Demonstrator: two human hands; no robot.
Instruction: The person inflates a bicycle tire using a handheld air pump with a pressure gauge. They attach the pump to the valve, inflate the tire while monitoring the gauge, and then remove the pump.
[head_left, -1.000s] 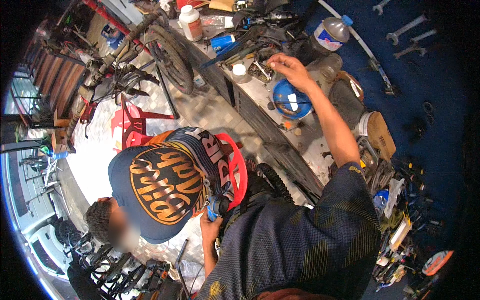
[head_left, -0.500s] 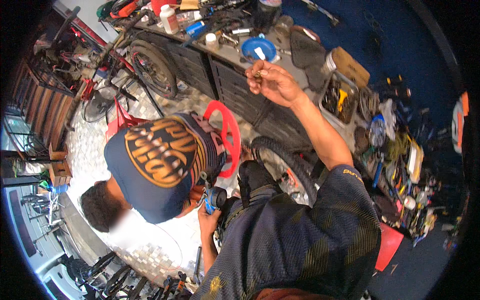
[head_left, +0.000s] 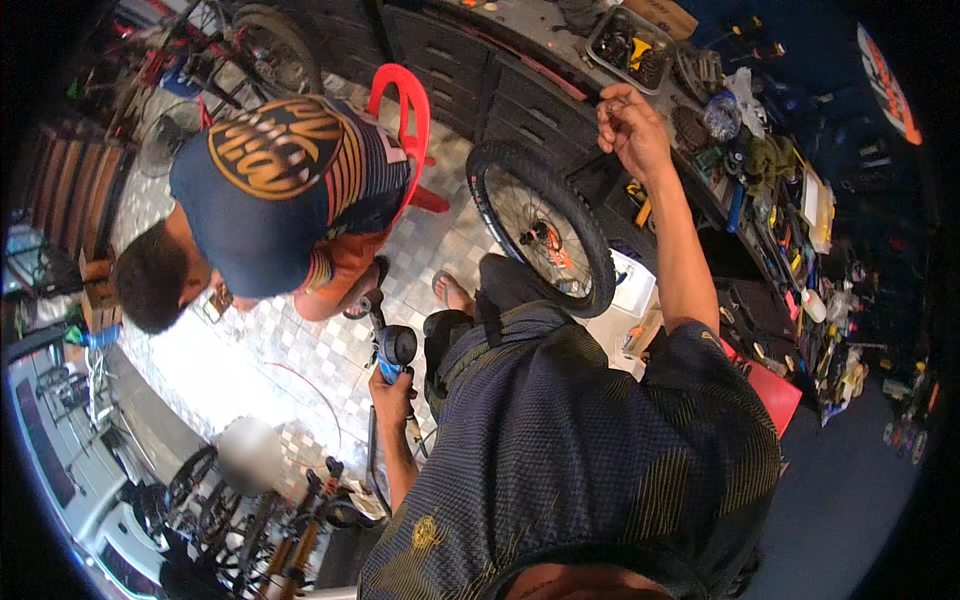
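My left hand (head_left: pixel 392 394) is closed round the handle of a blue hand tool (head_left: pixel 386 362) with a round black part on it. A hose seems to run down from the handle, and a greyish part sticks up at the top. My right hand (head_left: pixel 636 132) is raised beside the edge of the workbench (head_left: pixel 520 28), its fingers curled and pinched together. A small metal piece (head_left: pixel 612 108) shows faintly at the fingertips; its shape is hard to make out now. Below that arm, a bicycle wheel (head_left: pixel 540 228) with a knobbly black tyre stands by my leg.
Another person (head_left: pixel 270 190) sits bent over on a red plastic chair (head_left: pixel 402 130) to the left. A metal tray (head_left: pixel 628 50) with parts and a yellow thing lies on the bench. Tools crowd the right side. Bicycles (head_left: pixel 200 500) stand at the lower left.
The view has swung, so the bench sits higher in it and more floor shows. My right hand has moved rightward along the bench, near the tray. My left hand keeps the blue tool.
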